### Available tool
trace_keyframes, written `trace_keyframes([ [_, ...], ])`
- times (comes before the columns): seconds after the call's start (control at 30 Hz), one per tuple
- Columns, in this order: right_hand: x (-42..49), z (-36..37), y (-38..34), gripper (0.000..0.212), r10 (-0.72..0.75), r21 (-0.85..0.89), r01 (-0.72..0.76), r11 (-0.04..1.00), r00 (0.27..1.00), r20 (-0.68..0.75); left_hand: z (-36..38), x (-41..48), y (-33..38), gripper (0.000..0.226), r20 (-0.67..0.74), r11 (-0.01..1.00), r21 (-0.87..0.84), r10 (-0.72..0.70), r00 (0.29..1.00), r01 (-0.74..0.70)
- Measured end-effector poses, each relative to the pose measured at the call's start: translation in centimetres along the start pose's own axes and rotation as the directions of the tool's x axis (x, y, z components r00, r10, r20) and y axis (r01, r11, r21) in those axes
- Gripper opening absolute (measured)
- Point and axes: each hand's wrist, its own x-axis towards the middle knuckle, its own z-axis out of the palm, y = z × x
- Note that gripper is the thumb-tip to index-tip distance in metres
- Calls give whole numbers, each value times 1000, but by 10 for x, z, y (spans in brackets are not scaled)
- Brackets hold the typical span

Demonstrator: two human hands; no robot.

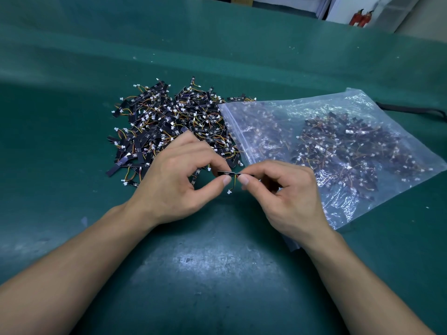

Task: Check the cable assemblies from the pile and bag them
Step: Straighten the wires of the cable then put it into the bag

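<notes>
A pile of cable assemblies, black strips with short yellow-orange wires and white plugs, lies on the green table. One cable assembly is held level above the table in front of the pile. My left hand pinches its left end between thumb and fingertips. My right hand pinches its right end. Its wire and white plug hang down between my two thumbs. A clear zip bag with several assemblies inside lies flat to the right, its open edge beside the pile.
The green table mat is scuffed in front of my hands. A black cable lies at the far right behind the bag. Two red fire extinguishers stand beyond the table's far edge.
</notes>
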Motion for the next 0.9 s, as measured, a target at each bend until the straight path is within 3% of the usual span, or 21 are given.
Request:
trace_keyframes([
  [0.27,-2,1,0,10,84,51,-83,995,996,-8,0,1,1,9,-15,1000,15,-4,1000,5],
  [0.9,-2,1,0,5,87,33,-88,996,996,14,1,0,0,9,0,1000,7,-20,1000,20],
])
